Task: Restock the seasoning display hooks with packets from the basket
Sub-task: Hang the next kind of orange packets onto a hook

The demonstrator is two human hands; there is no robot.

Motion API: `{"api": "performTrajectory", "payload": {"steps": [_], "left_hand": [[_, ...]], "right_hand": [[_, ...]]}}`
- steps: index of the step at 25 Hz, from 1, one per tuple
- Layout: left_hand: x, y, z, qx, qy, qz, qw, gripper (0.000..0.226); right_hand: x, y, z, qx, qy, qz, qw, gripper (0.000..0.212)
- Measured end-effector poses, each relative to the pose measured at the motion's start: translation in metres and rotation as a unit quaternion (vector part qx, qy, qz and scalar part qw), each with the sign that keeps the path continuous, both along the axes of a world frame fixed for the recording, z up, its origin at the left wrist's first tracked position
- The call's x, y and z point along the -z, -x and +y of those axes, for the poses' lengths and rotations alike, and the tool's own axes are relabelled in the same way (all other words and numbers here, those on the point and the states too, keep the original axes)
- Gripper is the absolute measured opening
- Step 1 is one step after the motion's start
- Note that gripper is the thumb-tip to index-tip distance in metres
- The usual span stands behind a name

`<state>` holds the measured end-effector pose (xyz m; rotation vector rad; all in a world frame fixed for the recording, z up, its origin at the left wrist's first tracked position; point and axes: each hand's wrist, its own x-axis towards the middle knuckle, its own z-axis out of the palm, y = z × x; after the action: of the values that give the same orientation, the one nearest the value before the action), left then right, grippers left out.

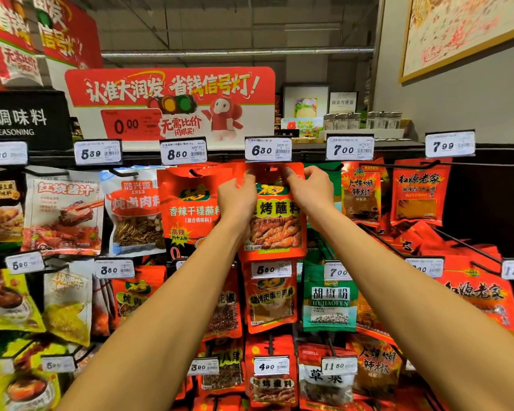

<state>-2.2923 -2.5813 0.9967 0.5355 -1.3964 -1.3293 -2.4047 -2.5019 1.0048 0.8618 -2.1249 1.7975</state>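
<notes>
A red barbecue seasoning packet [275, 226] with a picture of grilled meat hangs in the top row, just under the 6.30 price tag [268, 149]. My left hand [237, 194] pinches its upper left corner. My right hand [310, 188] pinches its upper right corner. The packet's hang hole sits at the level of the hook behind the tag; the hook itself is hidden. The basket is out of view.
Neighbouring hooks carry a red spicy dip packet [190, 209] on the left and red chili packets [361, 194] on the right. A green pepper powder packet [330, 301] hangs below right. Black hook rods [463, 244] stick out toward me at right. A red promotional sign [172, 99] stands above.
</notes>
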Motion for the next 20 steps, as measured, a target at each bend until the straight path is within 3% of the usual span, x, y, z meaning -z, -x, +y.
{"api": "performTrajectory", "payload": {"steps": [4, 9, 14, 17, 20], "left_hand": [[0.003, -0.001, -0.005, -0.021, -0.006, -0.010, 1.000, 0.042], [0.003, 0.001, -0.010, -0.048, 0.008, -0.024, 0.999, 0.045], [0.001, 0.002, -0.012, -0.053, -0.020, -0.097, 0.994, 0.045], [0.019, -0.010, 0.002, -0.067, 0.065, -0.129, 0.987, 0.026], [0.060, -0.028, 0.014, -0.090, 0.166, -0.195, 0.963, 0.051]], "right_hand": [[0.003, -0.002, -0.002, 0.005, 0.009, -0.004, 1.000, 0.041], [0.001, -0.004, -0.005, 0.007, 0.005, 0.007, 1.000, 0.039], [0.001, -0.001, -0.009, 0.024, -0.036, -0.013, 0.999, 0.043], [0.021, -0.004, -0.001, -0.036, -0.008, -0.034, 0.999, 0.037], [0.060, -0.009, 0.013, -0.103, 0.010, -0.044, 0.994, 0.028]]}}
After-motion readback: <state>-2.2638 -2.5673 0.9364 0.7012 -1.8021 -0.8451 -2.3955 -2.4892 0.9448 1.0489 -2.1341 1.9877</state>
